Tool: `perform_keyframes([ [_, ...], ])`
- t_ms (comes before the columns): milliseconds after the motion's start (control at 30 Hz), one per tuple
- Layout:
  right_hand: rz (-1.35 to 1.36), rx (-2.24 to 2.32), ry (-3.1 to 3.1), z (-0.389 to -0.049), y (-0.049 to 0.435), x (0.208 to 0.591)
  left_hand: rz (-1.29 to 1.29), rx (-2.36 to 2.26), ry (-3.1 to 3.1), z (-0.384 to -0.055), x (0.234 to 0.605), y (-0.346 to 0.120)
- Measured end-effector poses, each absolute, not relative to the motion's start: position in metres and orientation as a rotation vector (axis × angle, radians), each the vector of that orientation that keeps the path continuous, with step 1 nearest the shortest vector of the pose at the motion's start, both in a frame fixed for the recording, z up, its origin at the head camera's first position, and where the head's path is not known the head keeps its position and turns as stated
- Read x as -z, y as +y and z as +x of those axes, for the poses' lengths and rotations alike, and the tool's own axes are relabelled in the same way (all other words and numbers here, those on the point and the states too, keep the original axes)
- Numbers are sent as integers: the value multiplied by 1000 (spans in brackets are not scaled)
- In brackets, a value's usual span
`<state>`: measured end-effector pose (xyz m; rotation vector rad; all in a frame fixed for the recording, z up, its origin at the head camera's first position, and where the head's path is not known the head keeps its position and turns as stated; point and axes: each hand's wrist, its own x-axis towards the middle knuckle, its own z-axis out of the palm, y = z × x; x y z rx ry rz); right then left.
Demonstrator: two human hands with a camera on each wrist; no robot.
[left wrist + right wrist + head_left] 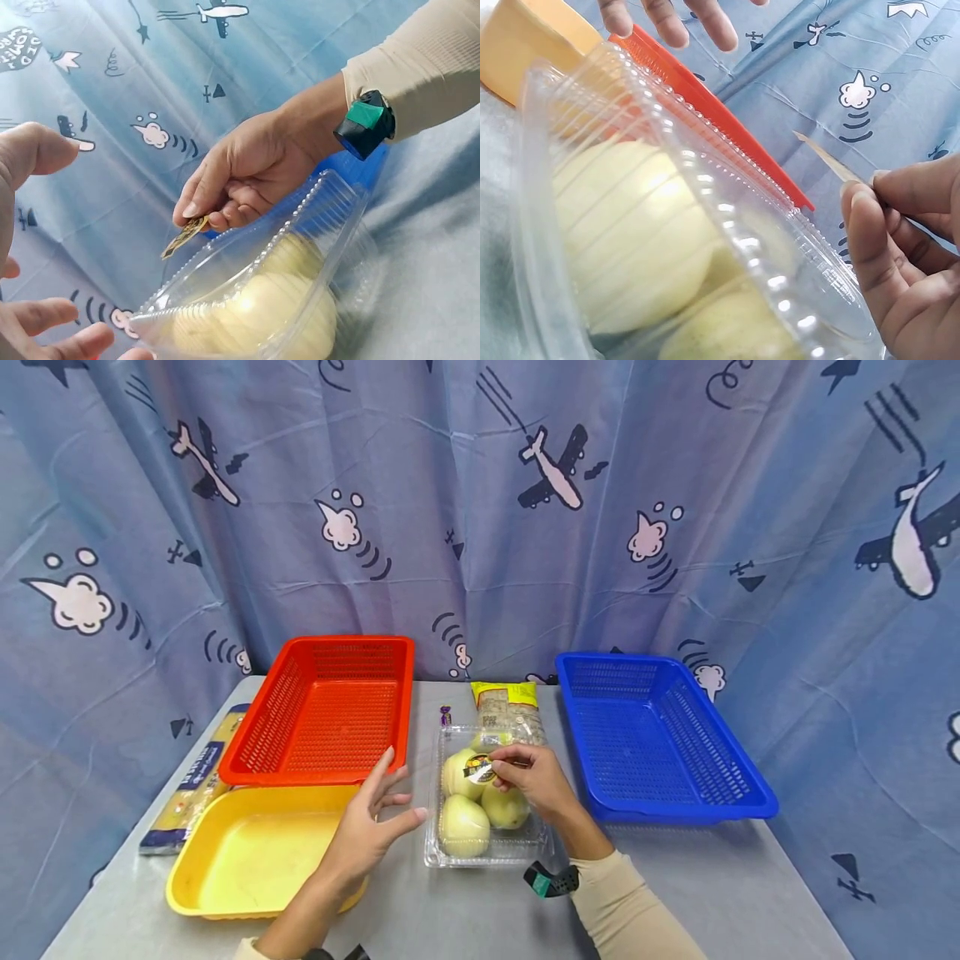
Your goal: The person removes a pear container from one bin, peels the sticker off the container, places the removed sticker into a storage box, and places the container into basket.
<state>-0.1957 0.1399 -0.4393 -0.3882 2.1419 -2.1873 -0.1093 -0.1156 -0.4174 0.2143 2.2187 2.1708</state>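
A clear plastic clamshell box (517, 853) stands on the table, its lid closed over several pale yellow-green fruits (464, 825) that look like apples or pears. Above the lid, my right hand (538, 783) pinches a small black-and-gold label (478, 768) between thumb and index finger. In the left wrist view the label (184, 238) tilts downward from the fingertips, apart from the lid. My left hand (366, 833) hovers left of the box with fingers spread, holding nothing. Seen from the right wrist, the label (829, 159) shows nearly edge-on.
A red basket (408, 710) and a yellow tub (180, 893) stand left, a blue basket (731, 814) right. Behind the box lie a yellow-topped packet (506, 693) and a small purple-wrapped item (446, 716). A long yellow-and-blue package (197, 777) lies along the left edge.
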Motion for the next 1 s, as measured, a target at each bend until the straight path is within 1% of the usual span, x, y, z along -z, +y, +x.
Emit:
perform_keyframes([
  [433,-385,2198,2146,-197,141,440,349,-2131,2315,-104,410,-140],
  [1000,-396,2220,2133,-196,141,441,407,-2120,2360,-94,406,-167],
])
